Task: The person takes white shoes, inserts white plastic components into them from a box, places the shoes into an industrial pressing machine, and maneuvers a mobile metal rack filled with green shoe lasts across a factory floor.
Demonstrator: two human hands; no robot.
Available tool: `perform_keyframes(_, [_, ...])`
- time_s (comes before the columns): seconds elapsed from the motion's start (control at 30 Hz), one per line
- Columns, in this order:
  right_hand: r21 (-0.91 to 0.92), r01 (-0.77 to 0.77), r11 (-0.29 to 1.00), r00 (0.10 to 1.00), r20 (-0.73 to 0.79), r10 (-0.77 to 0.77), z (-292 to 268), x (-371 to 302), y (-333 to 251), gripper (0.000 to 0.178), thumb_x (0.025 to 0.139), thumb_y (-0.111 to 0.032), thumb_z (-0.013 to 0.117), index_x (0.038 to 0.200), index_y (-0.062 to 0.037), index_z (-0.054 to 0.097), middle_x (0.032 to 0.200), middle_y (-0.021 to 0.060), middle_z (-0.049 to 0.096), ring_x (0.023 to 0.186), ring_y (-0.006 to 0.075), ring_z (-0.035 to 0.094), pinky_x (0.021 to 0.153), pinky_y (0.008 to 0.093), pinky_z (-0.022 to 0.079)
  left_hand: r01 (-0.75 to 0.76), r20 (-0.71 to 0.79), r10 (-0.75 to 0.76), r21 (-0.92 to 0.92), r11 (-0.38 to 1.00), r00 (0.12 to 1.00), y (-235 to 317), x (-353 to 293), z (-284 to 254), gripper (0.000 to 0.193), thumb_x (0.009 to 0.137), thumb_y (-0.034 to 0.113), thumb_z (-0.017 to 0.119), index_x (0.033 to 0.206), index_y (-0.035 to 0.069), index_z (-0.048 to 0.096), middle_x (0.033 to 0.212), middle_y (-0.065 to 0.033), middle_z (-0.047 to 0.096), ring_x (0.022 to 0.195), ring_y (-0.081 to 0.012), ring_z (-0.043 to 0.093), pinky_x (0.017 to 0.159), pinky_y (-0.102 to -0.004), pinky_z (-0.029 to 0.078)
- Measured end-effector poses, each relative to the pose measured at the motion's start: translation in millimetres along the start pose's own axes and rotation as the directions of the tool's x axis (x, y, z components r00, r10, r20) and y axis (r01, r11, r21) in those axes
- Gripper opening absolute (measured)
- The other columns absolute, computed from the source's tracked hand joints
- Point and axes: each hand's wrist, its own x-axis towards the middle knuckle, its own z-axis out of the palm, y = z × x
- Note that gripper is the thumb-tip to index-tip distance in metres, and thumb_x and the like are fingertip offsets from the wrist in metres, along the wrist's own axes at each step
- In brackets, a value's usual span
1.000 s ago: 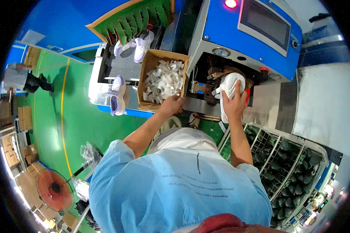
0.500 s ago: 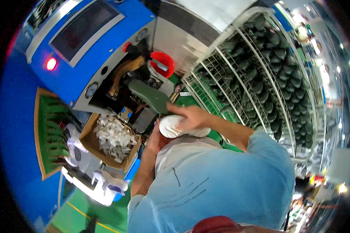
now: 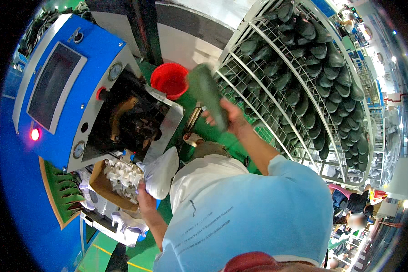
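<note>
Nearest, a pale blue and white shirt (image 3: 249, 204) is seen, worn by the person at work. Ahead of it, to the left, a white shoe (image 3: 164, 173) is grasped by the left grip (image 3: 146, 196) at its lower end and held tilted. A dark green last (image 3: 208, 97) is clasped by the right grip (image 3: 232, 118) near its lower end; it is slanted, slightly blurred, and kept well apart from the shoe. Just past the left grip, a cardboard box (image 3: 115, 198) is heaped with curled white pieces (image 3: 122, 177), and one of its corners is overlapped by the shoe. Beside the box, white and lilac shoes (image 3: 128, 222) are placed on the tabletop (image 3: 108, 231). Beyond these, much of the left side is taken up by a blue machine (image 3: 54, 111), by which a dark screen (image 3: 56, 88), two round gauges (image 3: 115, 71), a red button (image 3: 101, 94) and a lit red lamp (image 3: 35, 134) are carried; the mechanism within its recess is too dark to be made out fully. Past its near corner, a red bucket (image 3: 170, 80) is seen near the last's upper end. To the right, a white wire rack (image 3: 369, 136) is packed with dark lasts (image 3: 335, 86). Farthest off, at the right, people (image 3: 356, 204) are shown small and unclear.
</note>
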Motion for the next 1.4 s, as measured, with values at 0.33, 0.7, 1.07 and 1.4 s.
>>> perform_keyframes(0.33, [0.904, 0.32, 0.283, 0.925, -0.235, -0.298, -103, 118, -191, 0.038, 0.101, -0.042, 0.047, 0.095, -0.0056, 0.055, 0.066, 0.0048, 0.057, 0.055, 0.016, 0.059, 0.048, 0.0257, 0.052, -0.024, -0.094, 0.044, 0.199, 0.98, 0.995, -34, -48, -54, 0.05, 0.082, 0.014, 0.079, 0.126, 0.0, 0.06, 0.113, -0.0094, 0.065, 0.102, -0.022, 0.063, 0.088, -0.0363, 0.052])
perform_keyframes(0.7, [0.478, 0.24, 0.845, 0.94, -0.333, -0.079, -139, 144, -133, 0.032, 0.109, -0.037, 0.042, 0.108, -0.0059, 0.051, 0.077, 0.0045, 0.048, 0.061, 0.0175, 0.039, 0.056, 0.036, 0.036, -0.793, -0.442, 0.682, -0.127, 0.596, 0.583, -42, -207, -132, 0.028, 0.087, 0.022, 0.077, 0.098, 0.003, 0.059, 0.129, -0.012, 0.062, 0.12, -0.0264, 0.06, 0.108, -0.0436, 0.045])
perform_keyframes(1.07, [-0.23, -0.248, 0.941, 0.962, 0.056, 0.267, 92, 161, 33, 0.026, 0.103, -0.025, 0.056, 0.113, -0.0024, 0.063, 0.097, 0.0076, 0.066, 0.081, 0.0197, 0.058, 0.072, 0.034, 0.047, 0.478, -0.458, 0.7, 0.858, 0.188, 0.547, -70, -110, -286, 0.042, 0.089, 0.049, 0.065, 0.111, 0.014, 0.076, 0.104, -0.0135, 0.071, 0.112, -0.0327, 0.062, 0.117, -0.0503, 0.028])
perform_keyframes(1.4, [-0.69, -0.278, 0.668, 0.879, 0.098, 0.467, 197, 131, 105, 0.037, 0.101, -0.021, 0.063, 0.129, 0.0017, 0.057, 0.099, 0.0095, 0.06, 0.085, 0.0202, 0.056, 0.076, 0.0353, 0.046, 0.33, -0.652, 0.577, 0.753, 0.57, 0.491, -160, -254, -180, 0.05, 0.087, 0.053, 0.069, 0.108, 0.009, 0.076, 0.112, -0.0141, 0.072, 0.11, -0.0389, 0.058, 0.101, -0.0479, 0.046])
